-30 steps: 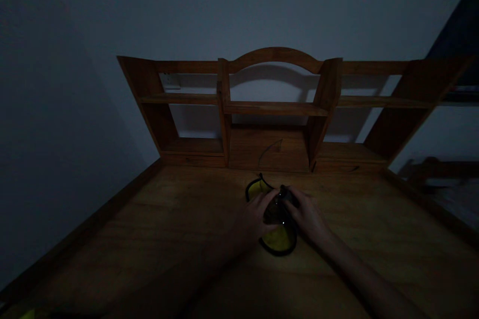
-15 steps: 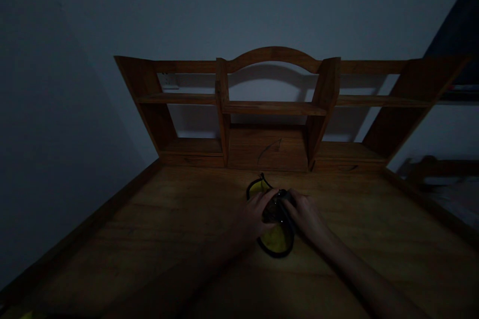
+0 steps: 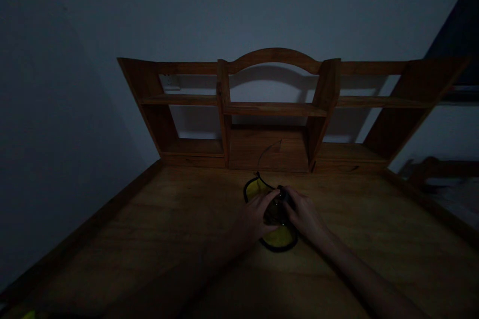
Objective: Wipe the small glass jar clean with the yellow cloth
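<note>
The scene is very dark. A yellow cloth with a black border [image 3: 279, 238] lies on the wooden desk [image 3: 168, 229] in front of the shelf unit. On the cloth sits a small dark rounded object [image 3: 276, 209] that I cannot make out clearly. My left hand [image 3: 251, 220] grips it from the left, fingers curled round it. My right hand [image 3: 305, 217] holds it from the right, fingers pressed against it. Both forearms reach in from the bottom edge.
A wooden hutch [image 3: 275, 109] with an arched top and bare shelves stands at the back of the desk against a pale wall. Raised wooden rims run along the desk's left and right sides. Dim furniture [image 3: 434, 172] shows at the far right.
Both hands stay on the dark object over the cloth. They and the cloth have shifted only slightly; the cloth's near edge looks a little flatter.
</note>
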Available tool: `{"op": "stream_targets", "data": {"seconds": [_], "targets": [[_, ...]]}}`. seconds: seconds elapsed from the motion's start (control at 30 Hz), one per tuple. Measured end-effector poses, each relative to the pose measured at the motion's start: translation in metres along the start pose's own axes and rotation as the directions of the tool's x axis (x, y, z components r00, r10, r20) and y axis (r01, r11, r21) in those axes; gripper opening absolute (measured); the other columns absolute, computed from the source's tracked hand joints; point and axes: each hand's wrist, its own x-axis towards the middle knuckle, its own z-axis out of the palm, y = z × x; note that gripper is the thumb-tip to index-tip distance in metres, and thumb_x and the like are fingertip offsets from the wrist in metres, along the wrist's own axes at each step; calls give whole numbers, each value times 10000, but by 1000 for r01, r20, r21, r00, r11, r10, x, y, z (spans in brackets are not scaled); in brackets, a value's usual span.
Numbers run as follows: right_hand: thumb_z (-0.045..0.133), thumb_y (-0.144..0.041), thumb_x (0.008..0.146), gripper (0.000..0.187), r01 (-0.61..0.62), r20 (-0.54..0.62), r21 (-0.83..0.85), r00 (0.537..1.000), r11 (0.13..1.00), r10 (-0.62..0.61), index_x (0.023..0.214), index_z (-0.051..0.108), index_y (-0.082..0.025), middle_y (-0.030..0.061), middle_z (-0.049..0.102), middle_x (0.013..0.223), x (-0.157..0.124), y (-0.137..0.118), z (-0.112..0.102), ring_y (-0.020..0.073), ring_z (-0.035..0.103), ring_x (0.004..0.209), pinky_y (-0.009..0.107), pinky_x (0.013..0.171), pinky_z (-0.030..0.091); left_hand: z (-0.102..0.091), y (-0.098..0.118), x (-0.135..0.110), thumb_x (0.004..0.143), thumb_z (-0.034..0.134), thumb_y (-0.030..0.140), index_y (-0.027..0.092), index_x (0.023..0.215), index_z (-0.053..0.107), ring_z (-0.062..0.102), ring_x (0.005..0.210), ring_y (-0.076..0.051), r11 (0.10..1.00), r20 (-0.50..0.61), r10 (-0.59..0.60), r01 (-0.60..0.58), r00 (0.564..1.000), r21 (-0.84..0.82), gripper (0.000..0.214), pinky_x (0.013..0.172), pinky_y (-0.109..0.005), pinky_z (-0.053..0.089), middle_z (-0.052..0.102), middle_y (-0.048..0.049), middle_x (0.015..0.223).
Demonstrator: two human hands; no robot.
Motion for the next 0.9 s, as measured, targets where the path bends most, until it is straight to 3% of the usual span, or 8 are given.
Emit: {"op": "stream_targets", "data": {"seconds": [0.1,0.23,0.4,0.57,0.67,0.77,0.9], "targets": [[426,-102,856,491,62,22,51,998,997,-63,1332,414,-221,58,553,1267,-1,1,1,181,552,1122,309,956,430,1,-2,0,685,761,326,305,1409,290,501,1172,-246,1000,3,-6,6,1000,24,864,1005,-401,422,507,-43,1308],[442,-101,847,488,86,-12,72,996,994,-86,1317,438,-235,43,557,1258,-2,0,1,174,549,1125,306,965,427,0,-1,0,691,756,322,301,1402,297,502,1175,-244,1000,-2,-2,2,1000,19,846,1003,-399,423,516,-45,1296],[476,-177,869,342,-1,-47,36,999,999,3,1207,521,-200,54,658,1023,-1,-1,0,191,638,889,277,780,484,0,1,0,680,767,321,307,1397,305,489,1194,-239,1000,-19,-13,13,1000,-7,853,1011,-393,417,508,-43,1313],[501,-283,885,168,-123,-11,-105,992,987,123,967,600,-174,54,676,801,0,0,-4,205,648,696,256,587,432,-5,5,0,684,768,311,306,1388,319,489,1189,-224,999,-32,-26,26,999,-19,835,1008,-378,419,504,-34,1320],[476,-350,906,219,-161,10,-166,986,973,165,872,608,-179,55,671,736,0,-2,-5,206,646,651,254,548,404,-7,7,0,679,775,276,304,1386,322,481,1199,-211,999,-38,-23,22,999,-29,840,1016,-363,410,500,-31,1323],[453,-313,915,204,-137,24,-98,990,986,140,979,601,-188,48,682,795,0,-5,-5,205,658,705,262,602,443,-5,5,0,668,781,245,316,1387,314,486,1192,-201,1000,-52,-22,21,998,-23,860,1012,-350,413,502,-18,1322],[429,-172,891,389,14,8,57,1000,998,-14,1276,472,-204,66,624,1151,0,-7,-3,197,610,1023,306,870,465,0,0,0,668,773,279,304,1394,313,497,1181,-226,1000,-31,-16,16,999,13,860,1008,-376,419,512,-33,1306]]}}
